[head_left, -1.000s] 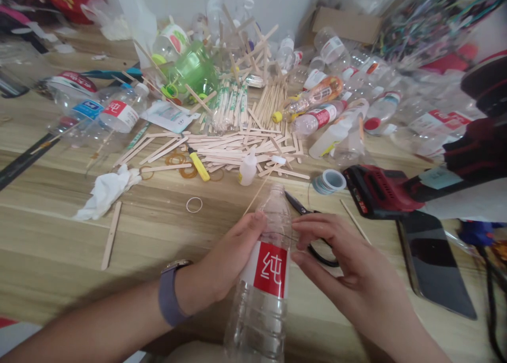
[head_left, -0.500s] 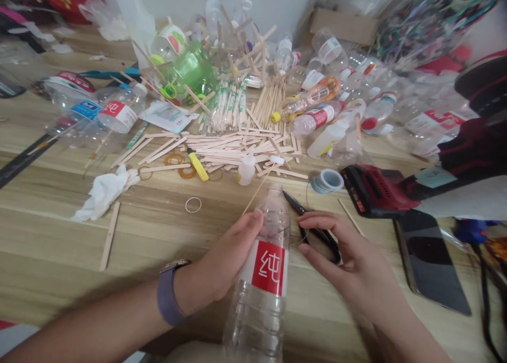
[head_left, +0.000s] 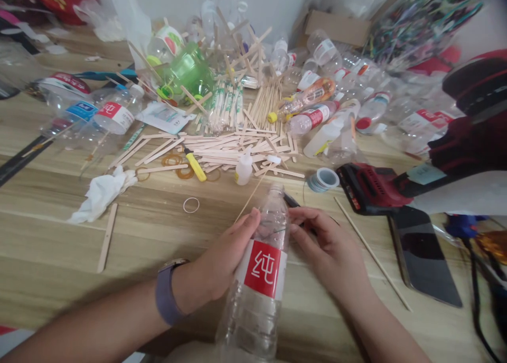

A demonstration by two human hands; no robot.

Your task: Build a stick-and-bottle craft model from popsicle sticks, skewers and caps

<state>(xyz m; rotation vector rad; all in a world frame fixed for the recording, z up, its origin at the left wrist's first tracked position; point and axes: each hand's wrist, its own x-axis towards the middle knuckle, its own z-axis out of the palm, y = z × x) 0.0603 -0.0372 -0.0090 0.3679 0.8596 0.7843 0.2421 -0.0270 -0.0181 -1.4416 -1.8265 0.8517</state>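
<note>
A clear plastic bottle (head_left: 253, 313) with a red and white label stands tilted before me, its neck without a cap. My left hand (head_left: 233, 252) is wrapped round its left side, thumb on the shoulder. Across the shoulder runs a thin dark wire (head_left: 280, 230), leading towards my right hand (head_left: 325, 247). The thumb and forefinger of that hand pinch together beside the bottle's right side, at the wire's end. Black scissors (head_left: 292, 199) lie behind these fingers, mostly hidden by them. A thin wooden stick (head_left: 249, 197) pokes out beyond my left hand.
Flat wooden sticks (head_left: 222, 149) lie heaped ahead, near a small glue bottle (head_left: 243, 168) and a yellow-handled tool (head_left: 196, 166). To the right are a wire spool (head_left: 324, 179), a cordless drill (head_left: 376, 186), a phone (head_left: 425, 260) and a skewer (head_left: 374, 255). Plastic bottles (head_left: 312, 117) crowd the back.
My right hand has moved left to the bottle's shoulder, and its fingers have closed from a wider gap. It now covers most of the scissors, and more of the skewer shows.
</note>
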